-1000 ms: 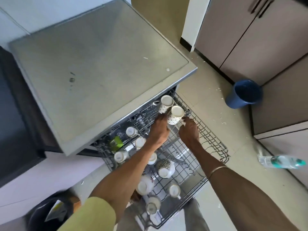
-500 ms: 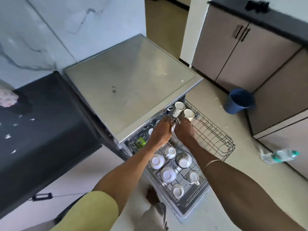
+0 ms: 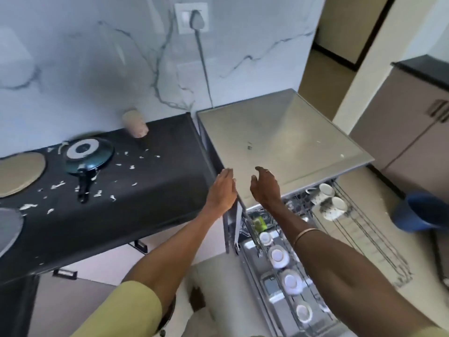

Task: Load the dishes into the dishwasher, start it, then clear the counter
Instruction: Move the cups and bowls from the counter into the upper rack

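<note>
The steel-topped dishwasher [image 3: 286, 142] stands open with its wire rack [image 3: 364, 242] pulled out. White cups [image 3: 279, 256] sit upside down along the rack's near side. Two speckled mugs [image 3: 331, 203] lie at its far end. My left hand [image 3: 222, 190] and my right hand [image 3: 266, 188] hover empty over the dishwasher's front left corner, fingers relaxed, clear of the rack. On the black counter [image 3: 155, 181] to the left sit a dark frying pan [image 3: 88, 155] with a lid, a pale cup [image 3: 134, 124] lying on its side, and scattered white scraps.
A round wooden board [image 3: 19, 172] and a grey lid [image 3: 9, 229] lie at the counter's left edge. A blue bucket [image 3: 422, 212] stands on the floor right of the rack. Brown cabinets [image 3: 401, 132] are at the right. A plug and cord [image 3: 201, 57] run down the marble wall.
Both hands have let go of the speckled mugs in the rack and risen above the dishwasher's front corner. My view has swung up and left, bringing the black counter into sight.
</note>
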The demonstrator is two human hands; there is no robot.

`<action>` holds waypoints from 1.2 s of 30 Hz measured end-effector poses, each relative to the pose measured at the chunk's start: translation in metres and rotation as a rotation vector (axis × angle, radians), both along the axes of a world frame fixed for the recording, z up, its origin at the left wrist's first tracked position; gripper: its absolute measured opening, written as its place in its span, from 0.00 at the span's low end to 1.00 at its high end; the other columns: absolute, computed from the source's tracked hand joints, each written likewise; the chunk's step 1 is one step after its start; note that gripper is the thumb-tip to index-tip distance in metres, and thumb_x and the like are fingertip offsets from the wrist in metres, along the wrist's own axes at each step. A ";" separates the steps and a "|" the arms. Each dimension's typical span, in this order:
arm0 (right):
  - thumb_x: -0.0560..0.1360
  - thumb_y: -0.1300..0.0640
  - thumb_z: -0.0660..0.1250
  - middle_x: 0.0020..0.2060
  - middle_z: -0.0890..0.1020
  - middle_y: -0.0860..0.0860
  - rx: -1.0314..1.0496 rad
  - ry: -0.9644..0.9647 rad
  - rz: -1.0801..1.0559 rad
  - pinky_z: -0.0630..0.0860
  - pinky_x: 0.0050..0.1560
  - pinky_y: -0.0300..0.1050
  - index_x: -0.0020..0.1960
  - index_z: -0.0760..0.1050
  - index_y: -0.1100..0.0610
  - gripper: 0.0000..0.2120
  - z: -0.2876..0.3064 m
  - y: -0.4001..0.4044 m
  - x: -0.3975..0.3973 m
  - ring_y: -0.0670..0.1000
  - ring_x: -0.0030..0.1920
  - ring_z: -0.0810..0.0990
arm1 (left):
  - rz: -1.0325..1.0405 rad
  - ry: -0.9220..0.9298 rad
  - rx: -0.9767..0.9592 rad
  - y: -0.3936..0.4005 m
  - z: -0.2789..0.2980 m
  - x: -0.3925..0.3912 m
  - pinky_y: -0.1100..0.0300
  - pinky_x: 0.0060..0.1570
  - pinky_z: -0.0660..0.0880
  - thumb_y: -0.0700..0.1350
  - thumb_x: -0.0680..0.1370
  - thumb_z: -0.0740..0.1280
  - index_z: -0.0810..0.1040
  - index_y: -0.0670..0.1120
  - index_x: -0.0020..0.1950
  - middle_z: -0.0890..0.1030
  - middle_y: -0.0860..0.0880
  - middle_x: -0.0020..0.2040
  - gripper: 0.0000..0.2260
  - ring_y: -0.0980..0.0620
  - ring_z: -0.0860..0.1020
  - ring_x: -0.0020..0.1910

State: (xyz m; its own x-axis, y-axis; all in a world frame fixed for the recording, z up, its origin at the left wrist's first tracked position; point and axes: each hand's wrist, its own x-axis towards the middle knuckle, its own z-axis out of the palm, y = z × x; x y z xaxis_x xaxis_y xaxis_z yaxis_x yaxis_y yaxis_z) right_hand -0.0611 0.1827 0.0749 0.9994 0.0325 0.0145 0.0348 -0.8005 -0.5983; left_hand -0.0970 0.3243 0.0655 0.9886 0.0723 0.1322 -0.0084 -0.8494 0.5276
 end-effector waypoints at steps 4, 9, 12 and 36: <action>0.80 0.55 0.59 0.63 0.77 0.60 -0.024 -0.022 0.105 0.72 0.61 0.53 0.70 0.70 0.59 0.19 0.013 0.070 0.021 0.62 0.61 0.76 | 0.130 -0.015 0.016 0.081 0.008 0.015 0.51 0.75 0.62 0.43 0.84 0.55 0.63 0.39 0.77 0.66 0.42 0.76 0.21 0.45 0.62 0.76; 0.79 0.53 0.60 0.59 0.79 0.60 -0.009 -0.048 0.186 0.76 0.57 0.53 0.66 0.72 0.59 0.18 0.021 0.168 0.064 0.62 0.57 0.79 | 0.220 -0.003 0.013 0.191 0.016 0.049 0.51 0.74 0.62 0.43 0.84 0.56 0.63 0.38 0.76 0.66 0.41 0.76 0.21 0.45 0.61 0.77; 0.79 0.54 0.60 0.59 0.79 0.61 -0.029 -0.050 0.229 0.75 0.57 0.51 0.67 0.71 0.60 0.19 0.028 0.228 0.091 0.61 0.58 0.79 | 0.255 0.005 0.015 0.254 0.026 0.066 0.51 0.74 0.62 0.42 0.84 0.56 0.63 0.37 0.76 0.66 0.40 0.75 0.21 0.45 0.62 0.76; 0.70 0.46 0.72 0.64 0.69 0.61 0.021 0.122 0.502 0.75 0.55 0.59 0.75 0.55 0.51 0.40 0.011 0.511 0.241 0.66 0.62 0.74 | 0.537 0.059 -0.048 0.494 0.014 0.150 0.50 0.71 0.66 0.42 0.83 0.55 0.63 0.40 0.76 0.66 0.41 0.75 0.21 0.43 0.65 0.75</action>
State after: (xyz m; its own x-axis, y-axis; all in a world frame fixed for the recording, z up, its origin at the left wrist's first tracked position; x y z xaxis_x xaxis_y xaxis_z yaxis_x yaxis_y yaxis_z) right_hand 0.1797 0.6937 0.0863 0.8552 0.5094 -0.0956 0.3405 -0.6912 -0.6375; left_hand 0.0529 0.8185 0.0798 0.8168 0.5736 0.0621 0.4506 -0.7014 0.5523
